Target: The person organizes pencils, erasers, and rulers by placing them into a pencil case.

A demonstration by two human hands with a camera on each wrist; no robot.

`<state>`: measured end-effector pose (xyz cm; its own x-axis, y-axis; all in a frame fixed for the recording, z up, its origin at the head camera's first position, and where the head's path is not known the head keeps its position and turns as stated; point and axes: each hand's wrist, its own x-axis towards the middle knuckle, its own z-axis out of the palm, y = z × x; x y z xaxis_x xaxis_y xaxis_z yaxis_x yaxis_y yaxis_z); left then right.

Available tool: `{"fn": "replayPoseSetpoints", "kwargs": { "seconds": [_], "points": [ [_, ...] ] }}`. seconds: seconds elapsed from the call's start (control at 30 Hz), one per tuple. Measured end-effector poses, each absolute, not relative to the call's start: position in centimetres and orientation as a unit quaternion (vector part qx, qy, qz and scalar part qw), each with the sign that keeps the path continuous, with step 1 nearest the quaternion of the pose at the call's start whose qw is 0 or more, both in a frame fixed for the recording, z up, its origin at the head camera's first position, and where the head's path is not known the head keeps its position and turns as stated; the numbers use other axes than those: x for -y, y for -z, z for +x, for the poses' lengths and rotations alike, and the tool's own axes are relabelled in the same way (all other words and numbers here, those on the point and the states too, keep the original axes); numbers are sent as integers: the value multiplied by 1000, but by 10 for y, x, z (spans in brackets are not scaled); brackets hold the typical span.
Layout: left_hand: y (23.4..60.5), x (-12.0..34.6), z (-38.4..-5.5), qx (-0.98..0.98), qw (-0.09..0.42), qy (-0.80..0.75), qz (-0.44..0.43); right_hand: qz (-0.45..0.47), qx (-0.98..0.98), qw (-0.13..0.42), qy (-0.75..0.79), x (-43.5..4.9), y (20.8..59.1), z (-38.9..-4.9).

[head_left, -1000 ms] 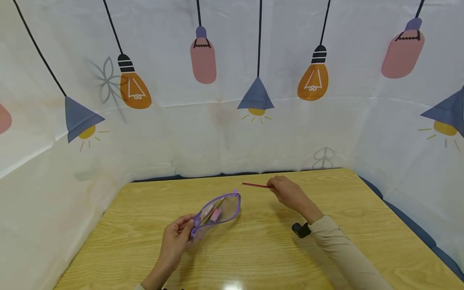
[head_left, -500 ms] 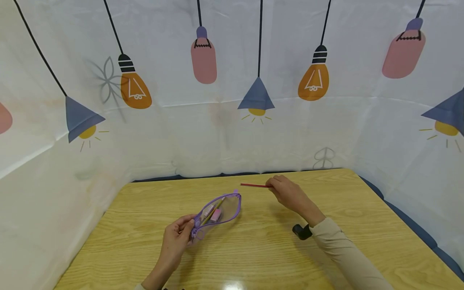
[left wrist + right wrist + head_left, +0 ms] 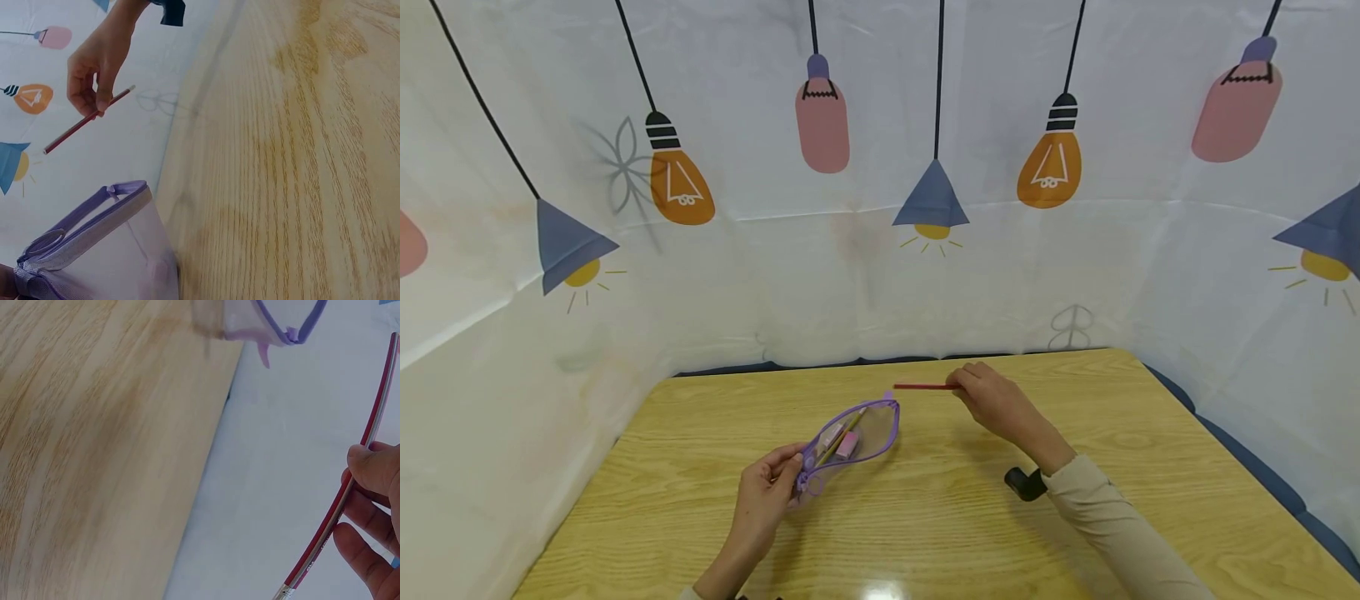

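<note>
My left hand (image 3: 762, 498) grips the near end of a see-through pencil case (image 3: 874, 432) with purple edging, its zip mouth spread wide. Inside it lie a yellowish pencil (image 3: 852, 427), a pink eraser (image 3: 846, 446) and a pale block (image 3: 832, 437). To the right, my right hand (image 3: 996, 402) pinches a red striped pencil (image 3: 921, 387) between thumb and fingers. One end of this pencil points left, right by the far corner of the case in the head view. In the right wrist view the red pencil (image 3: 340, 497) shows a metal-coloured band at its lower end.
A wood-grain table (image 3: 925, 517) lies under both hands. Behind it hangs a white cloth (image 3: 790, 275) printed with lamps and bulbs, closing in the back and sides. A black device (image 3: 1024, 482) sits at the right wrist.
The red pencil has shifted slightly left and its left end has dipped, now nearer the case's far corner. The left hand and the case stay almost still.
</note>
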<state>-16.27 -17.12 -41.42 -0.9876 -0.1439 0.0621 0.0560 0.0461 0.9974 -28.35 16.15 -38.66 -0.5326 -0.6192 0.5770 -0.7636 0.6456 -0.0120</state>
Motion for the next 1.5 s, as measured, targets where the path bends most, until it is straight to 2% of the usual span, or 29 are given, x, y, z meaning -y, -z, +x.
{"fn": "replayPoseSetpoints", "kwargs": {
  "seconds": [0.6,1.5],
  "points": [
    [414,171,-162,723,78,686,34,451,816,321,-165,-146,378,-273],
    [414,167,-163,719,68,691,28,517,750,335,-240,-126,375,-260]
  ]
}}
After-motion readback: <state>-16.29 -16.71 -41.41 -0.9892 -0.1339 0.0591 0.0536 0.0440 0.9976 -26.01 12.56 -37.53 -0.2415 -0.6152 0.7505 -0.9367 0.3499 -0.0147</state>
